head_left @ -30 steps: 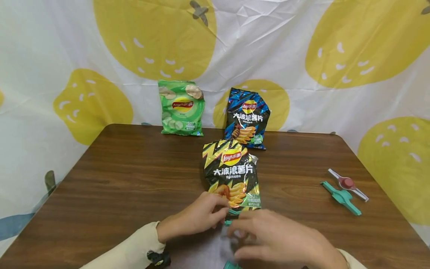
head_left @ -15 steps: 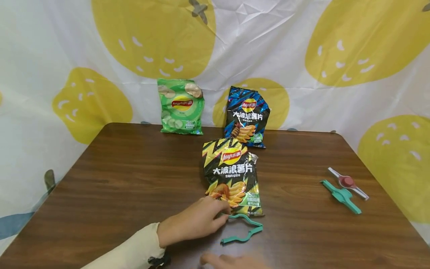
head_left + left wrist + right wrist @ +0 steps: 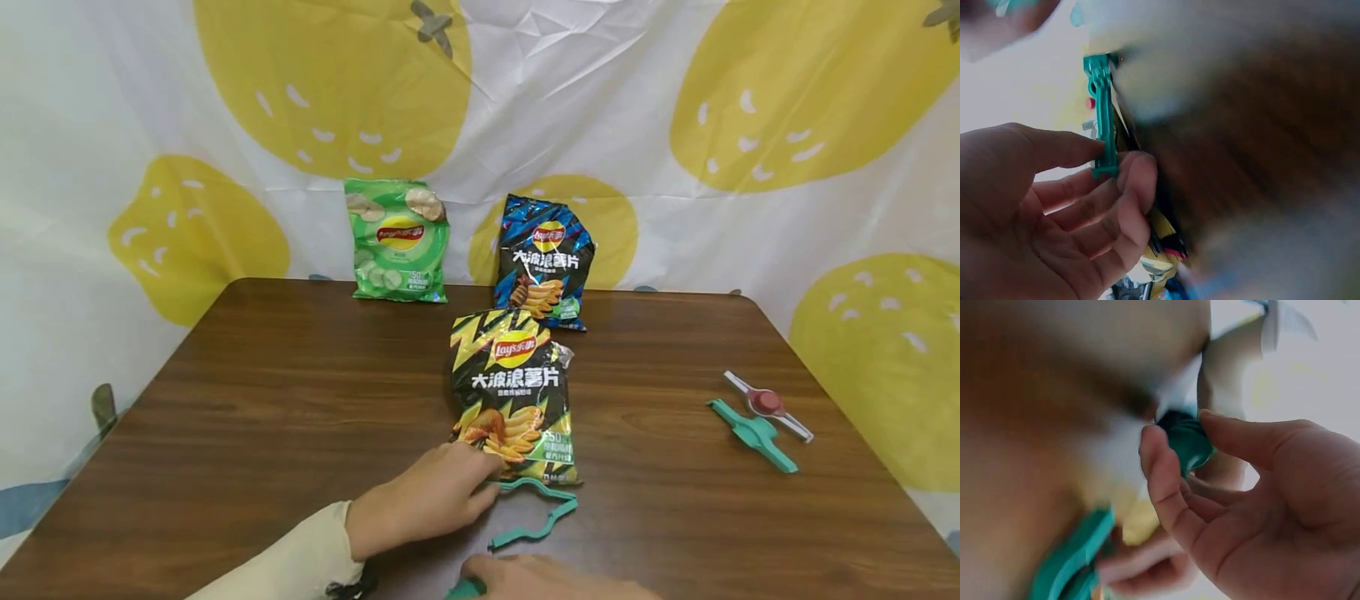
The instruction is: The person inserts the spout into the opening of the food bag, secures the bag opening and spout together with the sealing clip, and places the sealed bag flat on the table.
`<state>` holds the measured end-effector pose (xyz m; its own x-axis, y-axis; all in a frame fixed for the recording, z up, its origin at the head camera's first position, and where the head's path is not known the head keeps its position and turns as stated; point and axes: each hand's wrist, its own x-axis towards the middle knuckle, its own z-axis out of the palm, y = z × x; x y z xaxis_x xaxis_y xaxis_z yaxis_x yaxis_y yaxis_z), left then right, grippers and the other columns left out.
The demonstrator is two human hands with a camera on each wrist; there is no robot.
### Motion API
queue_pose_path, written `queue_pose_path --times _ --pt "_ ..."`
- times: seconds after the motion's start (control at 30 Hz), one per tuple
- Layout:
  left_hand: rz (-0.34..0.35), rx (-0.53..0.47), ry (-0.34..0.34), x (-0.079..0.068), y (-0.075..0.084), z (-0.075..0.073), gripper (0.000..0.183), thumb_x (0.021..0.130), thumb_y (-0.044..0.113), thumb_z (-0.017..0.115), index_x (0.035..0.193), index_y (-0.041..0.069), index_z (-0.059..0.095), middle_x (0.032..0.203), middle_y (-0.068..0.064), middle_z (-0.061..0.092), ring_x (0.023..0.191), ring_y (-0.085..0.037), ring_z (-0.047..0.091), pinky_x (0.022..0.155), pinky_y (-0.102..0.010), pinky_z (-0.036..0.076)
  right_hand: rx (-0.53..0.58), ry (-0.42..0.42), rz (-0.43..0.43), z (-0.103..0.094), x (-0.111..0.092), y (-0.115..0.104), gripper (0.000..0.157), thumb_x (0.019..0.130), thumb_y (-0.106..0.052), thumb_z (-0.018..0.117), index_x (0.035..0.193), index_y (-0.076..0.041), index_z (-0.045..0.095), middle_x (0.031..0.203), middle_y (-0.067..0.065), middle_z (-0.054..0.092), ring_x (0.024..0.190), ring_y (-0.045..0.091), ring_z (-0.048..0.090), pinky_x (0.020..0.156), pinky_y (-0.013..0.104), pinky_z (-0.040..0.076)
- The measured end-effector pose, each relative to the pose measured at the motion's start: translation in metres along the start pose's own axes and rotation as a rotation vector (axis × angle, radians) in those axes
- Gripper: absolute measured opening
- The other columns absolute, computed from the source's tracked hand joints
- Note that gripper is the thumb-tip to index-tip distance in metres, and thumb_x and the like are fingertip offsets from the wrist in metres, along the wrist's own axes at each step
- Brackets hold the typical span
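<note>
Head view: one end of the opened green clip [image 3: 564, 509] is pinched by the left hand [image 3: 420, 504], near the table's [image 3: 262, 400] front edge, just beside the lower edge of the yellow-and-black chip bag [image 3: 513, 396]. Right wrist view: a small green piece [image 3: 1190, 442] is pinched between thumb and fingertips of the right hand [image 3: 543, 579]; its shape is partly hidden.

The hinged clip [image 3: 562, 510] is teal, the front chip bag [image 3: 513, 400] black with yellow zigzags. The rear-left bag [image 3: 397, 250] is green, the rear-right bag [image 3: 543, 265] blue and black, the cloth [image 3: 570, 117] white with yellow fruit.
</note>
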<state>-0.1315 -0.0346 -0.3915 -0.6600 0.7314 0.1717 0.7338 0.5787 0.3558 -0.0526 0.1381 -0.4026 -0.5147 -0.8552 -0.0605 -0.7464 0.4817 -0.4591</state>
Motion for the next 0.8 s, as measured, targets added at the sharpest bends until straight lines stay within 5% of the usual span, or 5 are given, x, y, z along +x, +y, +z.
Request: queue_pose_path --times 0.07,0.13,0.3,0.47,0.8 --pt "0.001 0.049 0.028 0.000 -0.002 0.001 0.023 0.089 0.017 0.068 0.071 0.019 0.055 0.062 0.008 0.049 0.057 -0.009 0.052 0.050 -0.032 0.044 0.027 -0.037 -0.043 -0.031 -0.002 0.003 0.034 0.103 -0.030 0.056 0.136 -0.027 0.049 0.095 -0.016 0.058 0.081 -0.005 0.054 0.068 0.012 0.045" --pt "-0.003 0.089 0.056 0.001 -0.005 0.001 0.023 0.088 0.018 0.069 0.070 0.018 0.055 0.062 0.005 0.052 0.057 -0.012 0.056 0.048 -0.034 0.044 0.017 0.035 -0.039 -0.060 -0.005 0.003 0.035 0.102 -0.024 0.058 0.136 -0.027 0.047 0.093 -0.015 0.055 0.079 -0.003 0.053 0.069 0.012 0.045" --pt "-0.031 0.168 0.094 0.003 -0.011 0.000 0.021 0.088 0.020 0.073 0.073 0.014 0.058 0.066 -0.003 0.060 0.058 -0.023 0.062 0.045 -0.038 0.045 0.043 0.328 0.119 -0.106 -0.017 0.038 0.020 0.097 -0.014 0.065 0.115 -0.016 0.057 0.089 -0.010 0.063 0.072 0.002 0.056 0.064 0.020 0.051" --pt "-0.069 0.224 0.092 0.006 -0.013 -0.004 0.020 0.087 0.022 0.074 0.076 0.012 0.061 0.067 -0.006 0.062 0.056 -0.026 0.061 0.044 -0.040 0.044 -0.012 0.486 0.295 -0.147 -0.026 0.080 0.024 0.101 -0.025 0.060 0.118 -0.009 0.067 0.070 -0.005 0.060 0.055 0.009 0.050 0.055 0.027 0.046" --pt "-0.162 0.143 0.057 0.028 -0.024 -0.042 0.016 0.092 0.025 0.070 0.083 0.012 0.065 0.063 -0.001 0.056 0.056 -0.020 0.055 0.045 -0.037 0.041 0.249 0.616 0.538 -0.167 -0.027 0.140 0.037 0.102 -0.038 0.056 0.114 -0.003 0.058 0.070 0.010 0.063 0.063 0.031 0.062 0.057 0.039 0.052"
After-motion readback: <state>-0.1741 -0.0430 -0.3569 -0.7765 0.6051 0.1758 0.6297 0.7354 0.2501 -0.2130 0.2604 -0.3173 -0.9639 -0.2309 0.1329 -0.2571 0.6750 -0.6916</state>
